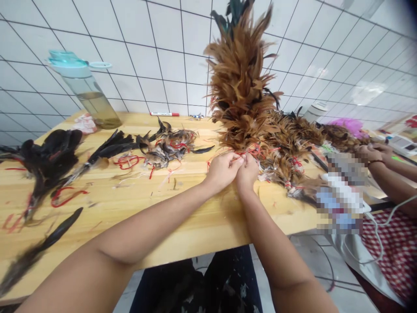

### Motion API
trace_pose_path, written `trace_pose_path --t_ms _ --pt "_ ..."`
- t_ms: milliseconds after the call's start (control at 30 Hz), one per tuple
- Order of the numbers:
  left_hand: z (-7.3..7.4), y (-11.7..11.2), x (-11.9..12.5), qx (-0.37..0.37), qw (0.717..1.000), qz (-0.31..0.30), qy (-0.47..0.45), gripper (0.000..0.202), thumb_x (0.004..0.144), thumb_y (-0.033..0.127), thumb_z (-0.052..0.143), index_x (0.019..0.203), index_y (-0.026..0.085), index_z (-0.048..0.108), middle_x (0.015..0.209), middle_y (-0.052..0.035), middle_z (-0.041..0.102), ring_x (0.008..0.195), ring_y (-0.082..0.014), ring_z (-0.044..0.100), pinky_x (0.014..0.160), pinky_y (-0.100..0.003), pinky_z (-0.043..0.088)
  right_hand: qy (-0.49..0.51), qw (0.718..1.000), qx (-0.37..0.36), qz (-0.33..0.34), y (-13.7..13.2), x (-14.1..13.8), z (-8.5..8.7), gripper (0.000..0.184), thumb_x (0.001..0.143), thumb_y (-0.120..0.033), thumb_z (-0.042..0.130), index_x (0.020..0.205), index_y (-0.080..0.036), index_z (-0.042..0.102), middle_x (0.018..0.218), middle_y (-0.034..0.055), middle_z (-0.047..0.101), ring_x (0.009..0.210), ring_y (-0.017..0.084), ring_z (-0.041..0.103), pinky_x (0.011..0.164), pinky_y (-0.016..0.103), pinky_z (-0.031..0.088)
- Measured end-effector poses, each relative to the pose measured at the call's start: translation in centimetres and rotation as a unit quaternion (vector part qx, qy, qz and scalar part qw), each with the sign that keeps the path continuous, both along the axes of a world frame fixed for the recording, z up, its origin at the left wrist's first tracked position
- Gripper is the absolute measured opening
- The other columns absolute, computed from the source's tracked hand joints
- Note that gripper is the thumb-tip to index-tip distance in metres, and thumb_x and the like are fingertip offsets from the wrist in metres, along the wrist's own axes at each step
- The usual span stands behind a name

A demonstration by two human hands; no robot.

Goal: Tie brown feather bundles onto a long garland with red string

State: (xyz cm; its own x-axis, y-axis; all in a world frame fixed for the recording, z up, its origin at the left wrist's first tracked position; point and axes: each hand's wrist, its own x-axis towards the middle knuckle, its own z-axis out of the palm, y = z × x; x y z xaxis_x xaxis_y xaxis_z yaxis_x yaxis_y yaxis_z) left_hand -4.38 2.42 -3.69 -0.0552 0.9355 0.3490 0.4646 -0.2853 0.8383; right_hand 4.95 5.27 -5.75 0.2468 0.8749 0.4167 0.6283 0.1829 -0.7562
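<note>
My left hand (223,171) and my right hand (247,173) meet fingertip to fingertip over the wooden table (182,234). Both are closed in a pinch on red string (257,150), at the lower end of a tall bundle of brown feathers (243,87). Dark green-black feathers top the bundle, which rises in front of the tiled wall. The exact hold of each finger is partly hidden. Right beside my right hand lies a long heap of brown feathers (289,143) with red string among it.
Left are black feather bunches (48,152), a loose feather (45,243), red string loops (68,195) and a tied feather pile (169,148). Behind stand a water bottle (94,100) and a red marker (164,114). Another person's hands (373,153) are at the right.
</note>
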Motion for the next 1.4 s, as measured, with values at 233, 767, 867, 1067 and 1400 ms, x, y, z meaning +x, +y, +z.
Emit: trace_pose_path --t_ms 233,767,867,1067,1400 --pt "0.0 0.5 -1.0 0.021 0.996 0.054 0.069 0.017 0.087 0.027 0.053 0.080 0.018 0.067 0.087 -0.0042 0.068 0.089 -0.0167 0.059 0.082 -0.028 0.043 0.065 0.996 0.008 0.055 0.0 -0.9 -0.6 0.024 0.084 -0.029 0.036 0.064 -0.021 0.046 0.062 -0.0016 0.050 0.061 0.014 0.042 0.062 0.027 0.031" --pt "-1.1 2.3 -1.5 -0.011 0.996 0.084 0.016 0.030 0.087 0.033 0.046 0.068 0.018 0.064 0.071 -0.0026 0.066 0.070 -0.0153 0.056 0.065 -0.026 0.037 -0.033 0.999 -0.005 0.031 -0.2 -1.8 -1.1 0.029 0.088 -0.025 0.039 0.088 -0.018 0.067 0.088 0.0081 0.066 0.079 0.019 0.052 0.075 0.029 0.038" --pt "-1.3 2.0 -1.7 -0.005 0.994 0.106 0.008 0.028 0.088 0.037 0.048 0.077 0.018 0.066 0.074 -0.0017 0.066 0.069 -0.0145 0.055 0.063 -0.025 0.035 0.005 0.999 -0.017 0.031 0.1 -1.5 -1.1 0.029 0.088 -0.026 0.040 0.086 -0.018 0.067 0.084 0.0061 0.066 0.077 0.018 0.052 0.073 0.028 0.038" --pt "-0.9 1.6 -1.3 -0.006 0.996 0.083 0.016 0.021 0.084 0.033 0.055 0.091 0.020 0.070 0.083 -0.0026 0.071 0.073 -0.0148 0.059 0.068 -0.025 0.039 0.029 0.999 -0.024 0.018 0.5 -1.0 -1.2 0.030 0.089 -0.026 0.039 0.083 -0.017 0.068 0.078 0.0055 0.066 0.071 0.017 0.050 0.069 0.028 0.036" --pt "-0.6 1.9 -1.2 -0.084 0.981 0.168 0.043 0.034 0.077 0.049 0.063 0.064 0.018 0.060 0.056 -0.0016 0.054 0.054 -0.0149 0.048 0.056 -0.027 0.026 -0.078 0.997 -0.006 -0.002 0.1 -1.9 -1.7 0.032 0.094 -0.026 0.035 0.087 -0.019 0.066 0.084 0.0058 0.062 0.074 0.018 0.046 0.067 0.029 0.031"
